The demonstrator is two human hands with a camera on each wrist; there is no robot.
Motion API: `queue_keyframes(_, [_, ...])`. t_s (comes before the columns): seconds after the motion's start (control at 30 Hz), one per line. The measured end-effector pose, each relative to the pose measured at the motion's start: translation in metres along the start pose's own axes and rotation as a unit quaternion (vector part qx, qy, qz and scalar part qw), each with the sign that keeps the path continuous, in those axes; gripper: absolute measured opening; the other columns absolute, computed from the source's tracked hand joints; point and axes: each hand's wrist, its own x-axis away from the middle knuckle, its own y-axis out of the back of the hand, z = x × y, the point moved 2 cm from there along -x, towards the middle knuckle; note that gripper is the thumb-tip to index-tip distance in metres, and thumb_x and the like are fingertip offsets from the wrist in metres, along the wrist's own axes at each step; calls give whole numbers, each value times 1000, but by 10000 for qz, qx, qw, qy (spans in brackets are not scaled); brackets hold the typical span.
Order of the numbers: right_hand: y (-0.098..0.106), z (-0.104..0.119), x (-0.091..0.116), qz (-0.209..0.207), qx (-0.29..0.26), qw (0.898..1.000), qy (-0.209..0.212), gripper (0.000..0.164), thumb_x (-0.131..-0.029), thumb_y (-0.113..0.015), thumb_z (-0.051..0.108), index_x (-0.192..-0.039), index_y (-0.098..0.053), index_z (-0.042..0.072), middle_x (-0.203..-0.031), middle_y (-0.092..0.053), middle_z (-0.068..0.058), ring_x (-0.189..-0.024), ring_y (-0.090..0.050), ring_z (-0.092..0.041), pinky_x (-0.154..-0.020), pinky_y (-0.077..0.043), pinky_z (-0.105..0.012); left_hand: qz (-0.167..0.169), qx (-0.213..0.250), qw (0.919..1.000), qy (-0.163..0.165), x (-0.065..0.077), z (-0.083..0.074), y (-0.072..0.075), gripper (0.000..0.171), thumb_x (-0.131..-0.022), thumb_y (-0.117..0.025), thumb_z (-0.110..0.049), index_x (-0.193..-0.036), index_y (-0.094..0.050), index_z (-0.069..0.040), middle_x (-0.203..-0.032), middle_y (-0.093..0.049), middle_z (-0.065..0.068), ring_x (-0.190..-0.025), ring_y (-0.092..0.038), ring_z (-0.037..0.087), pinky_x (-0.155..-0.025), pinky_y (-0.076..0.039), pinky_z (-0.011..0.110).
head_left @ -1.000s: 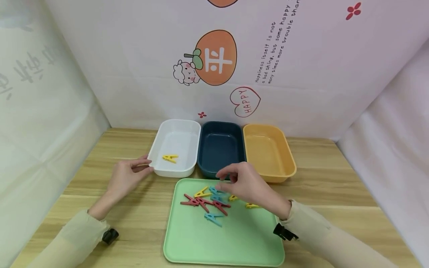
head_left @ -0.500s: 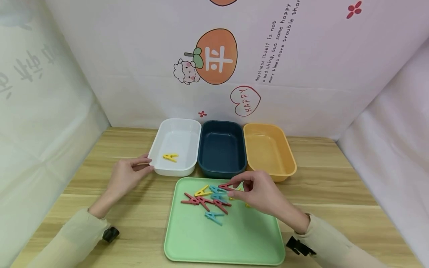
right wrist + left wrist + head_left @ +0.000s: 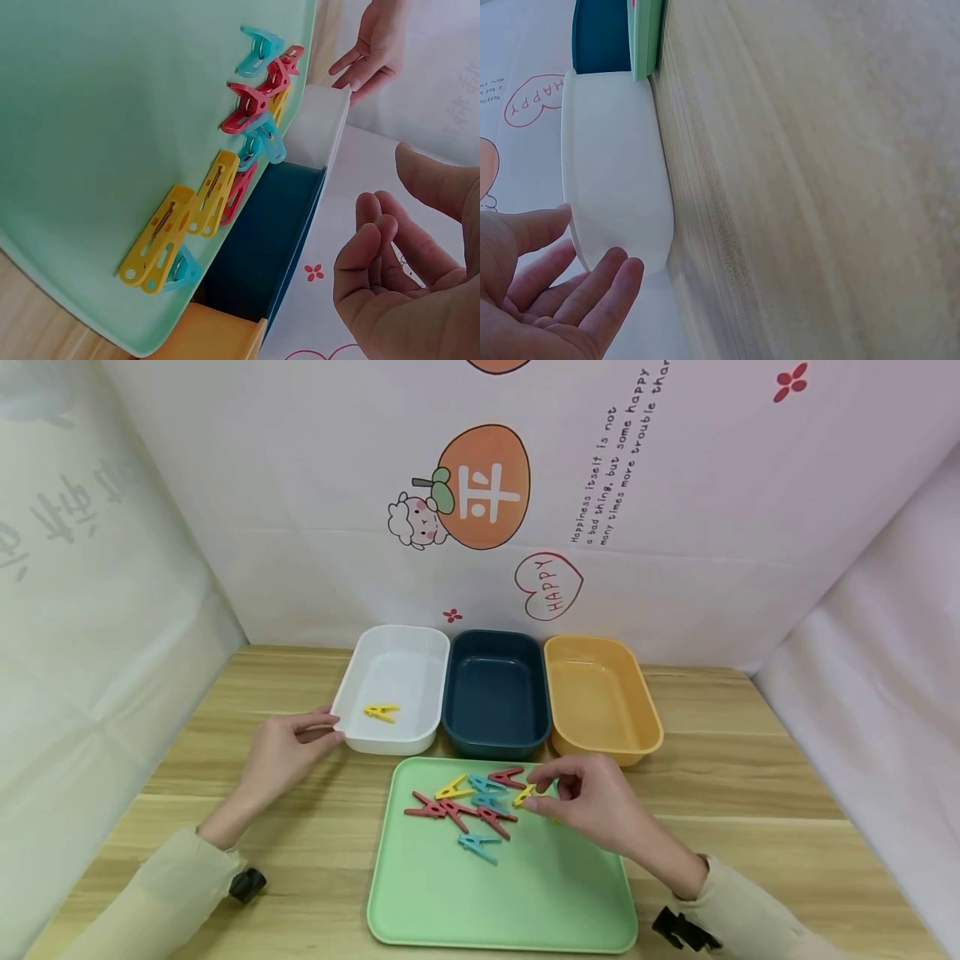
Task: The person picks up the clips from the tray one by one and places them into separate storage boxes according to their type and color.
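Observation:
My right hand hovers over the back right of the green tray, thumb and fingers apart around nothing. In the head view its fingertips overlap a yellow clothespin; the right wrist view shows two yellow clothespins lying below the hand. Several red clothespins, blue clothespins and another yellow one lie in a loose cluster on the tray. My left hand touches the near left corner of the white bin with relaxed fingers. Inside that bin lies a yellow clothespin.
A dark blue bin stands beside the white one, and a yellow-orange bin is to its right. All three line up behind the tray on the wooden table. Printed white cloth rises at the back and both sides.
My right hand has moved right and slightly nearer over the tray. A red clothespin at the tray's back edge, covered earlier, now shows. The left hand has stayed at the white bin.

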Motion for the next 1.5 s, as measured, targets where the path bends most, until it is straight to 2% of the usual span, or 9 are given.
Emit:
queue_keyframes(0.3, [2,-8,7,-82,-68,9997,-226,13,-87,-89,12,-97,-81,11,-66,-59,4,-55,-46,-11,-50,-37,-24,17,-22,10000,-37,-1,1,-1,28,-95,-81,-12,-116,-77,7,-137,-64,25,-101,-76,37,-73,-59,16])
queue_keyframes(0.63, [3,-17,10,-107,-142,9986,-495,17,-86,-90,15,-98,-81,8,-75,-66,4,-58,-48,-11,-51,-37,-23,-18,-116,9999,-5,0,1,0,28,-95,-81,-13,-116,-77,6,-137,-64,25,-101,-76,37,-73,-59,15])
queue_keyframes(1.07, [5,-25,14,-101,-136,9983,-553,18,-87,-89,15,-101,-82,7,-83,-72,3,-58,-50,-12,-50,-40,-24,-8,-143,9999,-76,-1,1,0,28,-95,-81,-13,-116,-77,6,-136,-65,25,-100,-76,36,-72,-58,13])
queue_keyframes(1.33, [6,-28,16,-155,27,9981,-596,15,-86,-90,16,-98,-82,11,-81,-71,5,-57,-50,-12,-50,-40,-24,-1,-61,10000,-21,-1,1,-1,28,-95,-81,-11,-117,-77,7,-136,-65,24,-102,-76,36,-75,-59,16])
queue_keyframes(1.5, [5,-29,17,-61,-28,9982,-594,20,-86,-90,18,-100,-82,8,-81,-70,5,-57,-50,-11,-49,-39,-24,13,-12,10000,41,-2,2,-1,28,-96,-80,-11,-118,-76,7,-137,-64,24,-103,-75,36,-76,-59,16])
